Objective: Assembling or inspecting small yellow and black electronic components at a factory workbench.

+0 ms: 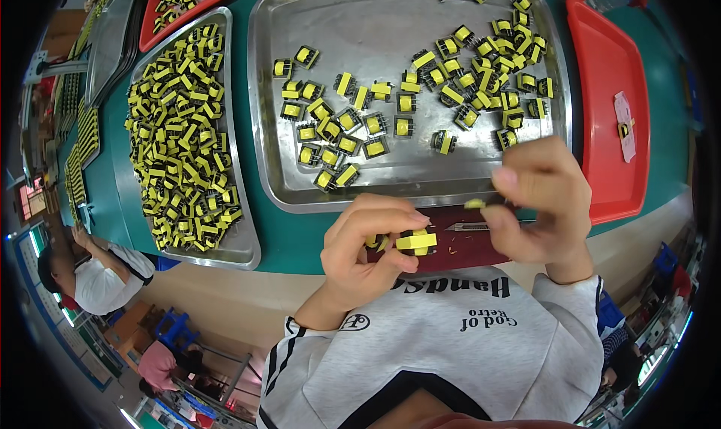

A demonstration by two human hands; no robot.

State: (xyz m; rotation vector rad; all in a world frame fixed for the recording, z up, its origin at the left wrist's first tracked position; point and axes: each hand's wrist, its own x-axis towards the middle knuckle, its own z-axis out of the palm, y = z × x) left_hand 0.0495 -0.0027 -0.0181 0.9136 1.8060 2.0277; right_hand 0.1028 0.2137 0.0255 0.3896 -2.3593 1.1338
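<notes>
My left hand [368,252] is closed near the table's front edge. Its thumb and fingers pinch a small yellow-taped transformer [417,241] with black ends, and more yellow and black shows behind it in the curled fingers. To the right, my right hand [544,204] is raised with thumb and index finger curled toward each other. Between those fingertips is a small yellow and dark piece [475,203], blurred, its kind unclear. Below and between the hands, a slim metal craft knife [469,226] lies on a dark red mat [466,250].
A large steel tray [360,24] ahead carries many loose transformers. A second steel tray [244,241] at the left is heaped with them. Red plastic trays stand at the right [612,181] and far left [146,35]. Another person [101,279] works at the left.
</notes>
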